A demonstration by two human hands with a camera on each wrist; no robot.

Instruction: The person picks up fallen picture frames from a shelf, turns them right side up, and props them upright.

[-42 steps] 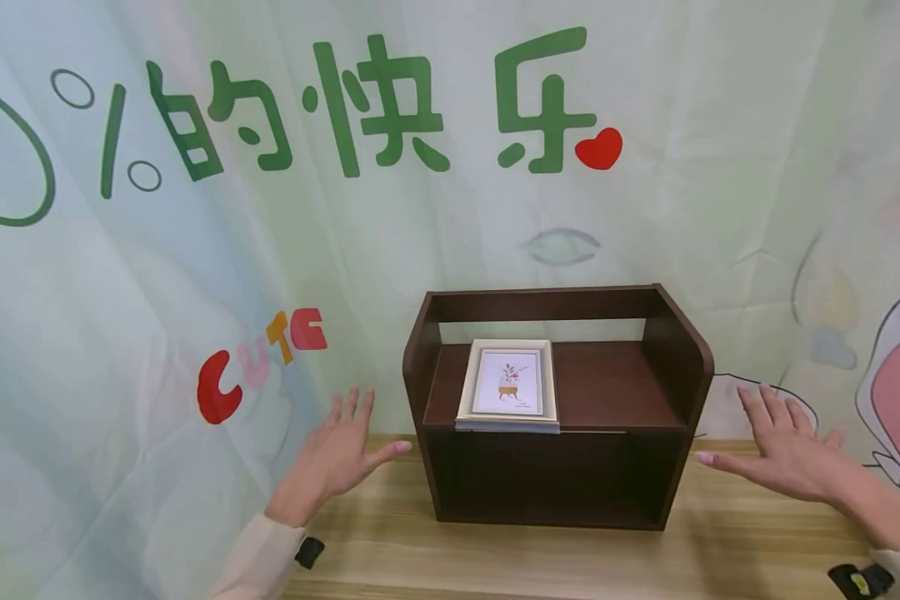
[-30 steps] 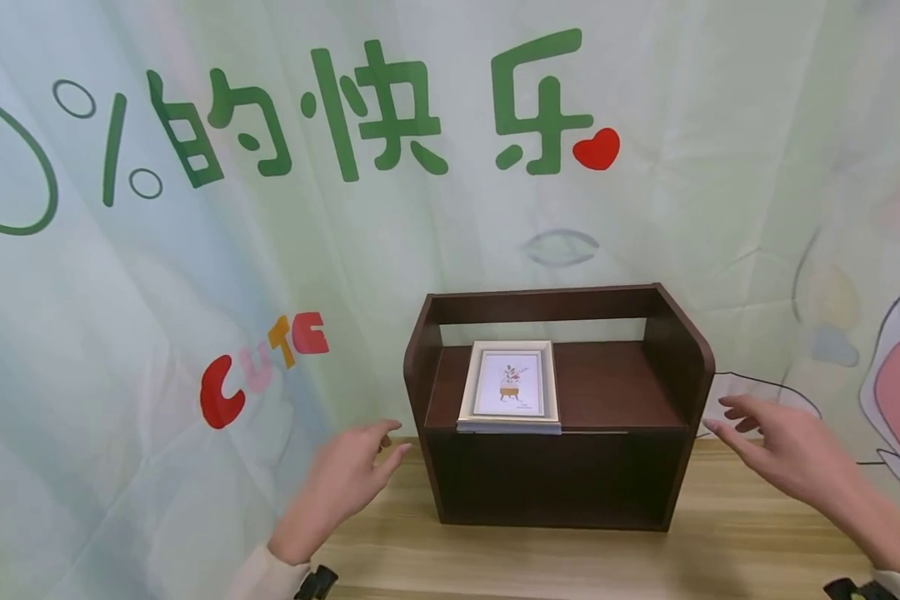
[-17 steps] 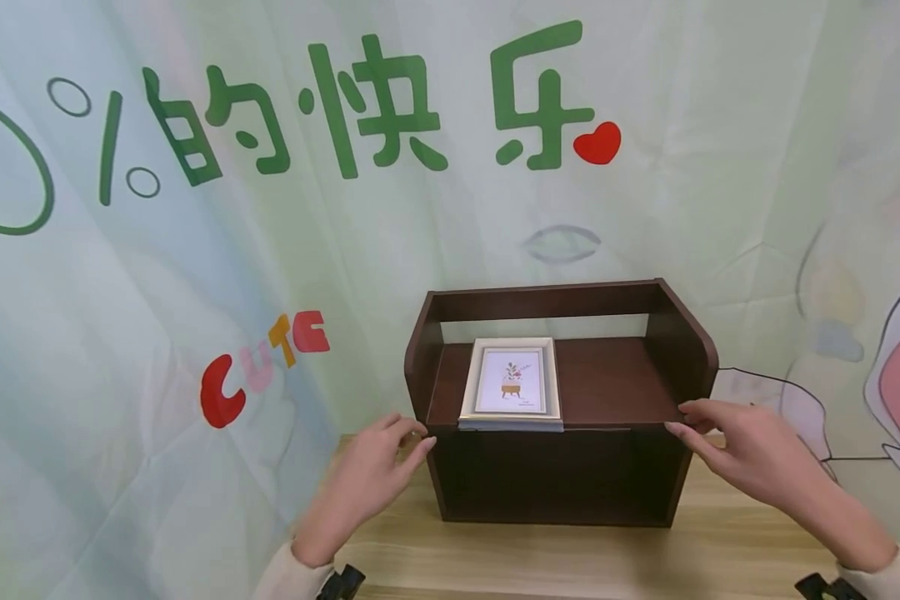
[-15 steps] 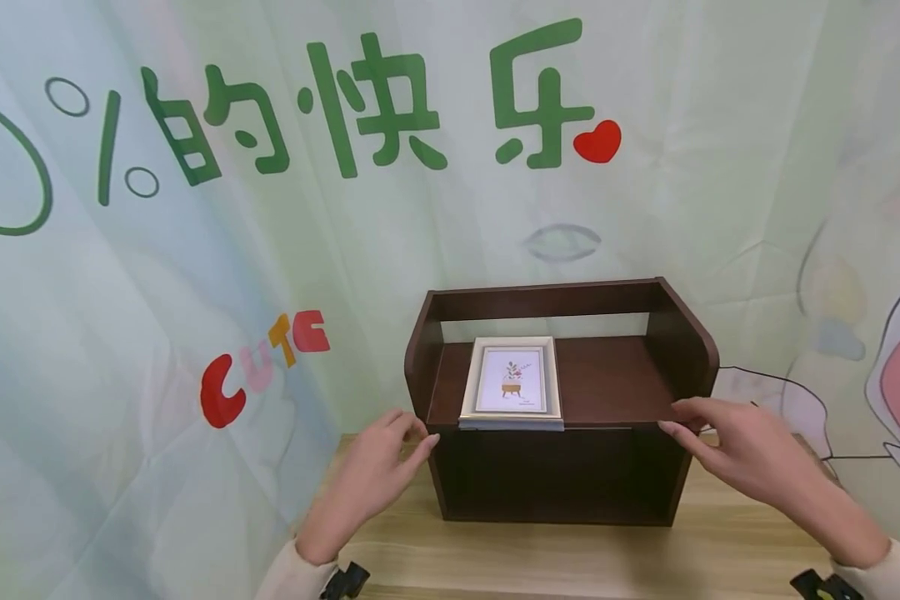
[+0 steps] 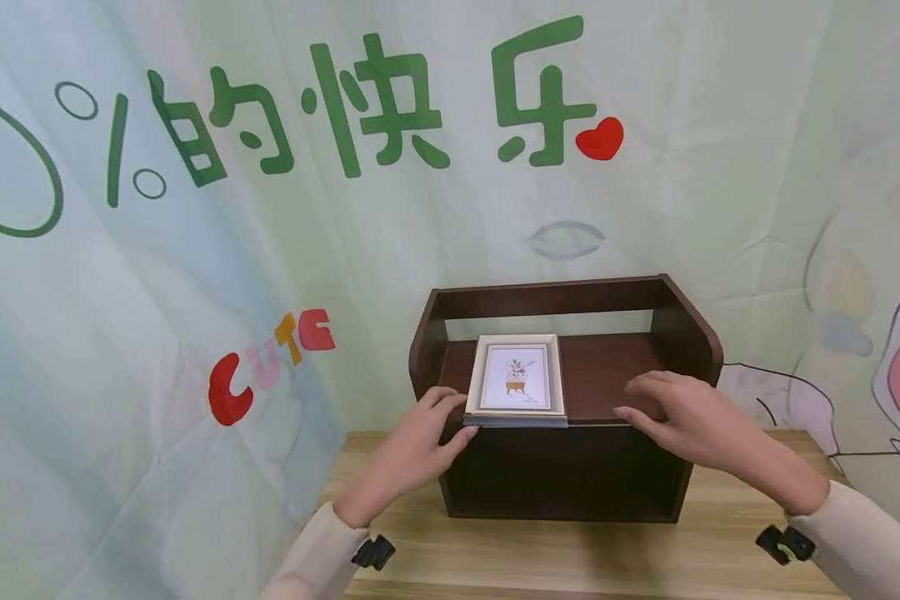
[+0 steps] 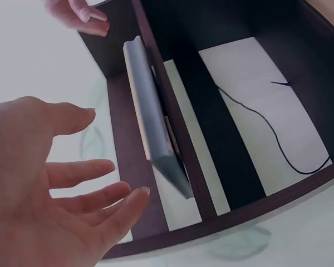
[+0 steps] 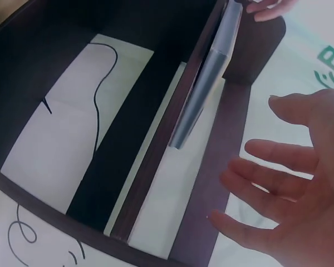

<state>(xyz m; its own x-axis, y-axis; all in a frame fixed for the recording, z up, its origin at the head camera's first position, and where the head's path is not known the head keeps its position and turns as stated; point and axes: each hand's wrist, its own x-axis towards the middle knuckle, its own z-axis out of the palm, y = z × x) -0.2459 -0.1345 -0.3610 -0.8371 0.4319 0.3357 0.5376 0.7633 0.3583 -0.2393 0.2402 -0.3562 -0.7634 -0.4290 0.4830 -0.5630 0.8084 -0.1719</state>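
Note:
A cream picture frame (image 5: 516,379) with a plant print lies flat on the upper board of a dark brown desktop shelf (image 5: 596,371), slightly left of its middle. Its front edge reaches the board's front edge. My left hand (image 5: 420,440) hovers at the frame's left side, fingers loosely bent. In the left wrist view, a gap shows between this hand (image 6: 55,183) and the frame's silvery edge (image 6: 147,100). My right hand (image 5: 693,421) is over the right part of the board, farther from the frame. The right wrist view shows its spread fingers apart from the frame (image 7: 206,83).
The shelf stands on a light wooden table (image 5: 570,558). Its raised side panels and back rail (image 5: 555,298) bound the upper board; below is a dark open compartment (image 5: 562,475). A printed curtain (image 5: 390,233) hangs close behind and at the left.
Both hands, first spread wide on either side of the shelf, have moved inward over its upper board toward the picture frame. The frame stays in place on the board.

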